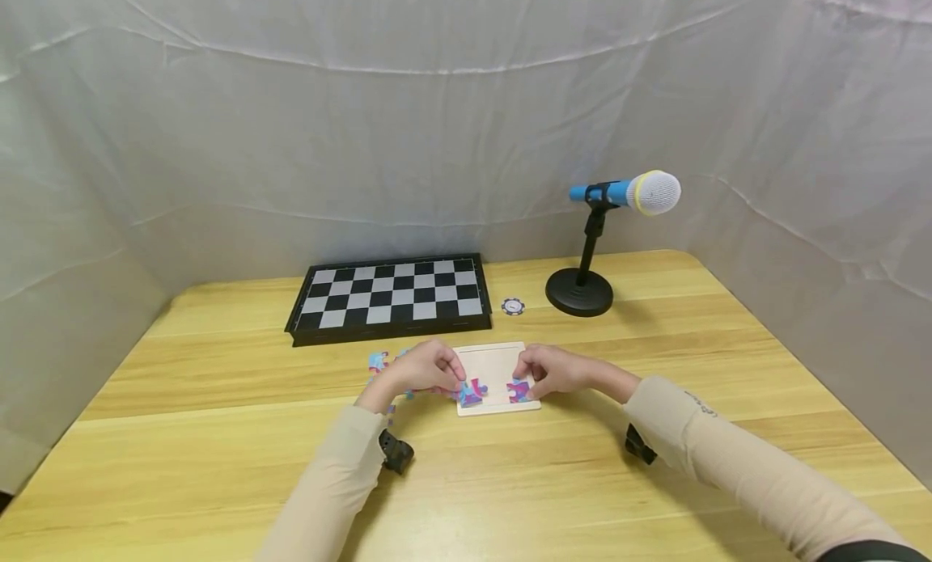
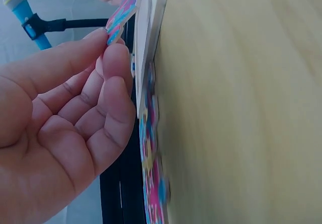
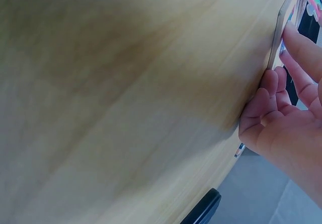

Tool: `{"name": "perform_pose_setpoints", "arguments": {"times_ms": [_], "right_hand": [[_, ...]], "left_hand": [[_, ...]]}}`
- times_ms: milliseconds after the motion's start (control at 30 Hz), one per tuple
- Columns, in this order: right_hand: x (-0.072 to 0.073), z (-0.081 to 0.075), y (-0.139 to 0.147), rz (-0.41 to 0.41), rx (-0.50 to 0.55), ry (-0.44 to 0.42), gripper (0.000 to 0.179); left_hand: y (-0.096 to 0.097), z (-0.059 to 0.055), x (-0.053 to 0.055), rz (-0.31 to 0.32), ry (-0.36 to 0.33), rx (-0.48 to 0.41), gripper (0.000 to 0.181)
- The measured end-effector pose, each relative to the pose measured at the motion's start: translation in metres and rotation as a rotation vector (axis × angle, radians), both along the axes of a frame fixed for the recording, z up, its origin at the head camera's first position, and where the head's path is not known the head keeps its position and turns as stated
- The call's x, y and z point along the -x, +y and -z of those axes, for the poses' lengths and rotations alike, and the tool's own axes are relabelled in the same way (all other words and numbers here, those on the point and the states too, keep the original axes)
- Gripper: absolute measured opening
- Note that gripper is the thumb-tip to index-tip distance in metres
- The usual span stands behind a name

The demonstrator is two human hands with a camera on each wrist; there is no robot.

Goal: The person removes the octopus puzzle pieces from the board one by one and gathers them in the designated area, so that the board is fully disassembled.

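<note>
My left hand pinches a blue-and-pink jigsaw piece between thumb and index finger, over the left part of a pale wooden puzzle tray. In the left wrist view this piece is tilted and seen nearly edge-on. At the tray's right side, my right hand holds a purple-and-blue jigsaw piece with thumb and index finger, low in the tray. The right wrist view shows its other fingers against the tray's edge. More jigsaw pieces lie left of the tray, partly hidden by the left hand.
Behind the tray lies a black-and-white chessboard in a black frame. A poker chip is beside it. Further right stands a blue microphone on a black stand. White cloth hangs around the wooden table.
</note>
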State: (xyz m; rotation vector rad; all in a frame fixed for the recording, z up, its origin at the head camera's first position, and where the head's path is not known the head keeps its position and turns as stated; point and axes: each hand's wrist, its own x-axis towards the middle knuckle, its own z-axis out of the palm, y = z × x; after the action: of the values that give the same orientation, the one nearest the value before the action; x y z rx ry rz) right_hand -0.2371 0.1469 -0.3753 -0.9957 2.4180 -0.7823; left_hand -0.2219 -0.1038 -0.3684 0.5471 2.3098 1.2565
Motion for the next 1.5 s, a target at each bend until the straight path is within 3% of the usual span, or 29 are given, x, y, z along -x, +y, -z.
{"name": "perform_pose_setpoints", "arguments": {"times_ms": [1033, 1300, 1500], "right_hand": [[0.0, 0.001, 0.001, -0.017, 0.024, 0.001, 0.017], [0.0, 0.001, 0.0, -0.024, 0.027, 0.016, 0.017], [0.0, 0.0, 0.0, -0.026, 0.031, 0.015, 0.016]], "left_hand": [[-0.064, -0.003, -0.016, -0.013, -0.018, -0.046, 0.003], [-0.069, -0.003, -0.017, 0.022, -0.03, -0.001, 0.004], [-0.068, -0.003, -0.017, 0.004, -0.025, 0.068, 0.003]]}}
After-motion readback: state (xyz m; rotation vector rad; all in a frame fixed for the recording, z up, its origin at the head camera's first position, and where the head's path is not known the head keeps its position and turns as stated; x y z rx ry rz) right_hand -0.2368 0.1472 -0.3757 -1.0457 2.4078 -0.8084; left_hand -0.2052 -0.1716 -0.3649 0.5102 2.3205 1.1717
